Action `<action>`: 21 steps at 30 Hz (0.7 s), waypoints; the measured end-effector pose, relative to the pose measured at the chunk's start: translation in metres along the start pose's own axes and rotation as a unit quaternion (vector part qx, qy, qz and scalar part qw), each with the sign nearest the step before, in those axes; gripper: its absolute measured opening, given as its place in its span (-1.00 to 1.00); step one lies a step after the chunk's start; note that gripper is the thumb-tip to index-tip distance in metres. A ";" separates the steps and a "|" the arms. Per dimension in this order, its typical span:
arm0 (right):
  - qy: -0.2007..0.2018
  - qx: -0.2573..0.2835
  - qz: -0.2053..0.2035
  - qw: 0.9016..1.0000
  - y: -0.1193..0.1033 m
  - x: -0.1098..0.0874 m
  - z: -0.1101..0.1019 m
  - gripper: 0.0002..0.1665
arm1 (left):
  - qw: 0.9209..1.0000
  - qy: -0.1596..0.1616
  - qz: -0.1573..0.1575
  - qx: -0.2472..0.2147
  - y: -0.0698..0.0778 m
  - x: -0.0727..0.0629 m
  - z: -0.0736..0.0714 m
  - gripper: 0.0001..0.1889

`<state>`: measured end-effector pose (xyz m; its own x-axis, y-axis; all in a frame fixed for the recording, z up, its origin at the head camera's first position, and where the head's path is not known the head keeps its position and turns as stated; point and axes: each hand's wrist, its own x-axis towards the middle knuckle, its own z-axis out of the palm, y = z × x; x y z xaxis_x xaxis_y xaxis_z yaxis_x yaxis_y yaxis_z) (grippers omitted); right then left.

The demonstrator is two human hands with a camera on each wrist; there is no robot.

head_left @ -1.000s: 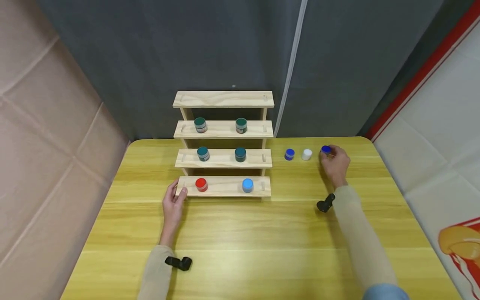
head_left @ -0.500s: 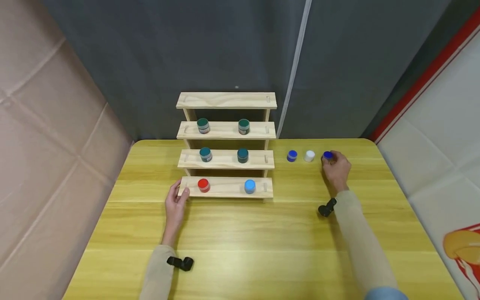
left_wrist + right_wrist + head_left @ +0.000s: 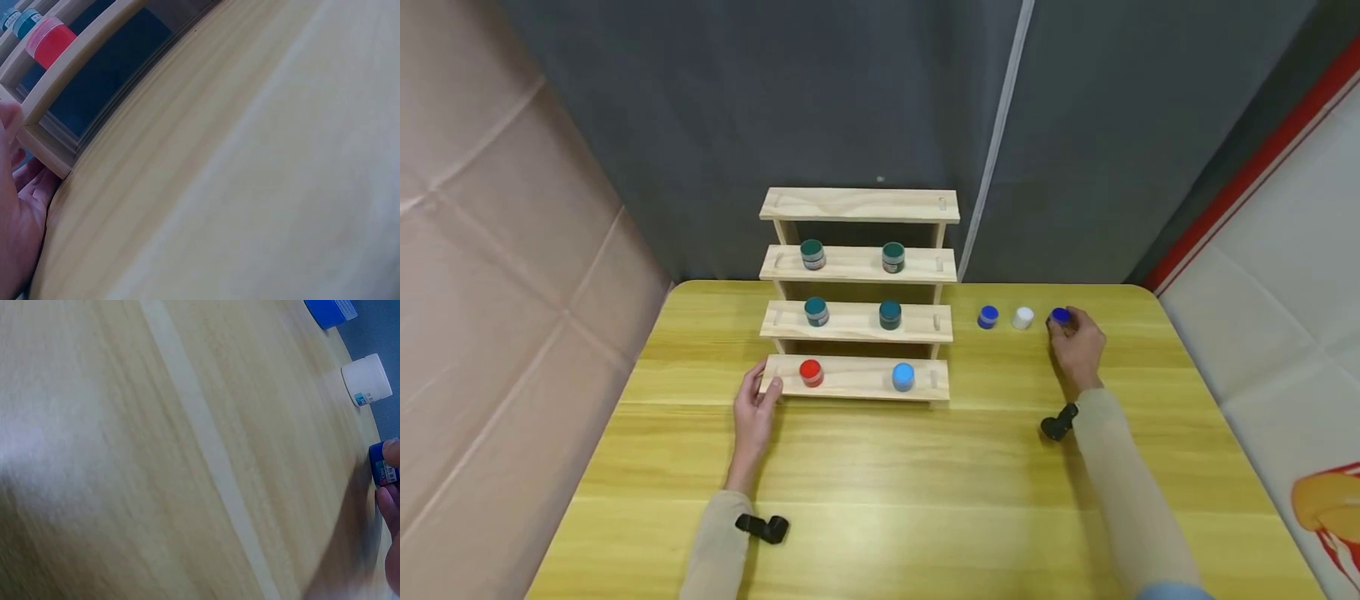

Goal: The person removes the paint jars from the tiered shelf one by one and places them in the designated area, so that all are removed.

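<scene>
A four-step wooden display rack (image 3: 857, 379) stands on the table. My left hand (image 3: 754, 421) holds the left end of its lowest step, thumb at the front corner. On that step are a red-lidded paint jar (image 3: 811, 373) and a light blue one (image 3: 903, 377). Two teal paint jars (image 3: 890, 315) sit on the second step and two dark green ones (image 3: 893, 257) on the third. To the right, my right hand (image 3: 1081, 346) pinches a dark blue paint jar (image 3: 382, 465) at the table top. Beside it stand a white paint jar (image 3: 1022, 317) and another blue one (image 3: 988, 317).
The wooden table (image 3: 865, 483) meets a dark grey curtain (image 3: 850, 100) behind the rack. Pale quilted panels (image 3: 497, 333) rise at the left. A white panel with red trim (image 3: 1285, 333) borders the right side.
Over the first half second, my right hand brings the dark blue jar slightly nearer, level with the white and blue jars. The head view shifts a little. My left hand stays on the rack.
</scene>
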<state>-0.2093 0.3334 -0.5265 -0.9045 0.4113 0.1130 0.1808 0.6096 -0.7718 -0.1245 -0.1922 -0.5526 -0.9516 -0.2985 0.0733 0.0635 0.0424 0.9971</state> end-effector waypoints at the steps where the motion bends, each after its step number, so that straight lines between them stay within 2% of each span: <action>1: -0.001 -0.002 0.000 1.000 -0.001 0.000 0.000 -0.38 | 1.000 0.001 -0.001 -0.001 0.000 0.000 0.000 -0.52; 5: 0.016 -0.018 -0.005 1.000 -0.006 0.000 -0.001 -0.34 | 1.000 -0.005 -0.006 -0.005 0.000 0.001 -0.001 -0.52; 11: 0.061 -0.012 -0.056 0.997 -0.020 0.003 -0.001 -0.33 | 1.000 -0.010 0.002 -0.001 -0.002 0.001 -0.001 -0.51; 17: 0.059 0.013 -0.093 0.994 -0.042 0.005 -0.001 -0.39 | 1.000 -0.008 0.000 0.000 -0.001 0.001 -0.002 -0.51; 21: 0.073 0.031 -0.130 0.988 -0.057 0.007 0.000 -0.47 | 1.000 -0.009 0.000 -0.005 -0.001 0.001 -0.001 -0.51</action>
<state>-0.2256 0.3013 -0.4817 -0.8508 0.3432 0.3979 -0.0781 0.6663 -0.7416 -0.1251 -0.1937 -0.5533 -0.9567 -0.2819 0.0728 0.0662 0.0328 0.9973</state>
